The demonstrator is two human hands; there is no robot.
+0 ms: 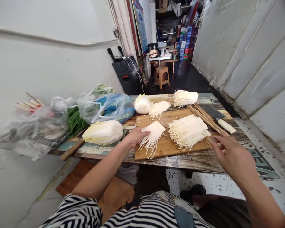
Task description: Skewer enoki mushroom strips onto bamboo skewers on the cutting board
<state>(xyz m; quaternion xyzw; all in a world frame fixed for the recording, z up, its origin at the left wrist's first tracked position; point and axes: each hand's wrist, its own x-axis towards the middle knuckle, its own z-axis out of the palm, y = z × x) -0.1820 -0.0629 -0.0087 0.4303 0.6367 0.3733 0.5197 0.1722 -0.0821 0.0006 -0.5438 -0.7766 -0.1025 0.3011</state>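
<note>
**Head view: enoki bundles laid out on a board, both hands at the near edge**

Head camera looks down on a long patterned table (228, 158) running away from the person, set against the wall on the left. Bags and greens are pushed to the left side, likely to keep the work area free: a grey plastic bag (30, 129), green beans (74, 119), a blue-and-clear bag (106, 107), a napa cabbage (104, 132) lying on its side.

Wooden cutting board (166, 144) sits at the near edge, within easy reach. Largest enoki bundle (187, 130) lies flat on it, long axis running left to right, loose ends fanned toward the near left. Skewers (204, 118) lie beside it, slanting far-left to near-right; cleaver (218, 118) parked to the right, handle toward the near right.

Smaller enoki clump (152, 136) rests near the board's left side, long axis slanting, strands trailing to the near edge, cut end pointing far right. Left hand (134, 136) lies on its left edge, fingers relaxed and pressing lightly, not clenched, seemingly steadying it. Right hand (232, 155) hovers at the board's near right corner, fingers loosely curled; whether they pinch a skewer tip, cannot tell.

Two more enoki bunches (184, 98) and a white cabbage piece (142, 104) lie farther off.
</note>
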